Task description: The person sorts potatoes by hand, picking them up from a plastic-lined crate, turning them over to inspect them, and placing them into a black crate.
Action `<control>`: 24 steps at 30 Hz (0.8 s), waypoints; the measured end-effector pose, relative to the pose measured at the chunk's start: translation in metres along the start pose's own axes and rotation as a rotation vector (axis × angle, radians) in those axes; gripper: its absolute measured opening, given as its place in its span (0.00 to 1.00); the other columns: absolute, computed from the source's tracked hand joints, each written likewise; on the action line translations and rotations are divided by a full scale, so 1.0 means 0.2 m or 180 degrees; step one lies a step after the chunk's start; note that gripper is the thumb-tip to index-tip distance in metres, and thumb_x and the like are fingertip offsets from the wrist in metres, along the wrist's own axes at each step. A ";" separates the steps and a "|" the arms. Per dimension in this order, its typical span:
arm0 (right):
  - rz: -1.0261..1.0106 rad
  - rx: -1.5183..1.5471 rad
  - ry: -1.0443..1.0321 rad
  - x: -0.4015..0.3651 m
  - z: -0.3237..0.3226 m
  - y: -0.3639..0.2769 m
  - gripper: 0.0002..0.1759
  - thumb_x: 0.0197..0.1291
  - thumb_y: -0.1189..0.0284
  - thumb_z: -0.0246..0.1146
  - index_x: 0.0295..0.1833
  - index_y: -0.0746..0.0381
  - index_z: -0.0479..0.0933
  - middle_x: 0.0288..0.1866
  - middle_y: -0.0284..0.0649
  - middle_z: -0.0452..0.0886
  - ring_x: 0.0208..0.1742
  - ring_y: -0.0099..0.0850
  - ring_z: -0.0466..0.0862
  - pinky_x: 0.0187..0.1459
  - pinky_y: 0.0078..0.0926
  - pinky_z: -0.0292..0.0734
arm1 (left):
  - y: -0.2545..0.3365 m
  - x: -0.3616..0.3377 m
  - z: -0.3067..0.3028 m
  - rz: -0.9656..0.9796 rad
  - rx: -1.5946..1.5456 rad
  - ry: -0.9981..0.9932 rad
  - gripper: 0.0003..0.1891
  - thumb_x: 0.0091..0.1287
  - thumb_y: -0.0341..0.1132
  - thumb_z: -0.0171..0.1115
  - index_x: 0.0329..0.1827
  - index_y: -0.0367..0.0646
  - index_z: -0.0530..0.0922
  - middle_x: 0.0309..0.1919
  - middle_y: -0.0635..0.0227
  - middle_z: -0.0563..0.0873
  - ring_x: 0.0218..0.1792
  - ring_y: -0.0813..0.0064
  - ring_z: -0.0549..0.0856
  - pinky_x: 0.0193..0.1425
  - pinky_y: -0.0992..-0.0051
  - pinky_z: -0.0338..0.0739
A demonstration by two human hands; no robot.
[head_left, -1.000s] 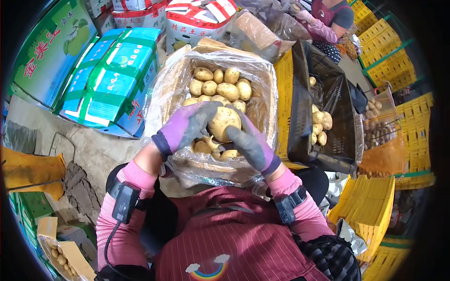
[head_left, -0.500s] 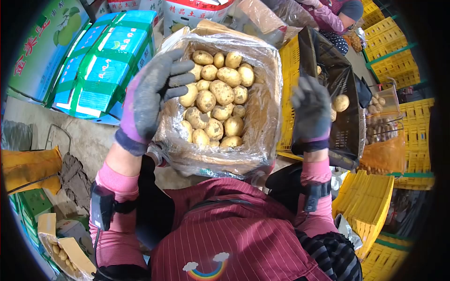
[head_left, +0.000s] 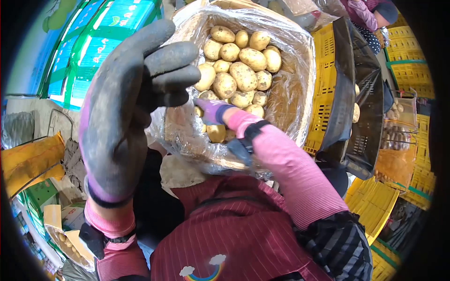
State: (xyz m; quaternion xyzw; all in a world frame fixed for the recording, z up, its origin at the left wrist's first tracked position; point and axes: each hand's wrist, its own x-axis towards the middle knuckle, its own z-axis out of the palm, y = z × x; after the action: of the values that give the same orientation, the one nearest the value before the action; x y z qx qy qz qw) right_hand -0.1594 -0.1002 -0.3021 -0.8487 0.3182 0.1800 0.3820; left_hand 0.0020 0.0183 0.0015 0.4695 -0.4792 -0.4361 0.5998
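Several yellow potatoes (head_left: 243, 77) lie in a cardboard box lined with clear plastic (head_left: 302, 93). My left hand (head_left: 136, 93), in a grey and purple glove, is raised at the box's left side, close to the camera, fingers apart and empty. Inside the box, my right hand (head_left: 211, 108) reaches across to the lower left part of the potatoes. Its purple glove back shows; the fingers are hidden among the potatoes and behind my left hand's side.
To the right stands a yellow crate (head_left: 323, 89) beside a black-lined crate (head_left: 363, 126) with a few potatoes. Blue boxes (head_left: 93, 51) with green tape are at the upper left. Another person's pink sleeve (head_left: 363, 14) shows at the top right.
My right hand has moved left from over the black-lined crate into the potato box. My left hand looks larger and nearer the camera. The view has shifted, so the box appears further right.
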 end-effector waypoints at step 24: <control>0.0914 -0.1838 -0.1915 -0.36 -0.17 0.31 0.22 0.48 0.64 0.74 0.49 0.63 0.88 0.47 0.49 0.89 0.49 0.41 0.90 0.48 0.40 0.84 | -0.04 -0.06 -0.04 0.0254 0.1061 -0.0013 0.26 0.79 0.33 0.50 0.79 0.34 0.62 0.62 0.55 0.83 0.50 0.70 0.83 0.52 0.71 0.75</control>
State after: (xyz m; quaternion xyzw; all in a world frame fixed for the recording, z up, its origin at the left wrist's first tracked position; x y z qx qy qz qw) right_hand -0.2521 -0.1274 -0.2741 -0.7777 0.2442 0.5519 0.1759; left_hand 0.0072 0.0306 -0.0092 0.5421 -0.5644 -0.3274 0.5295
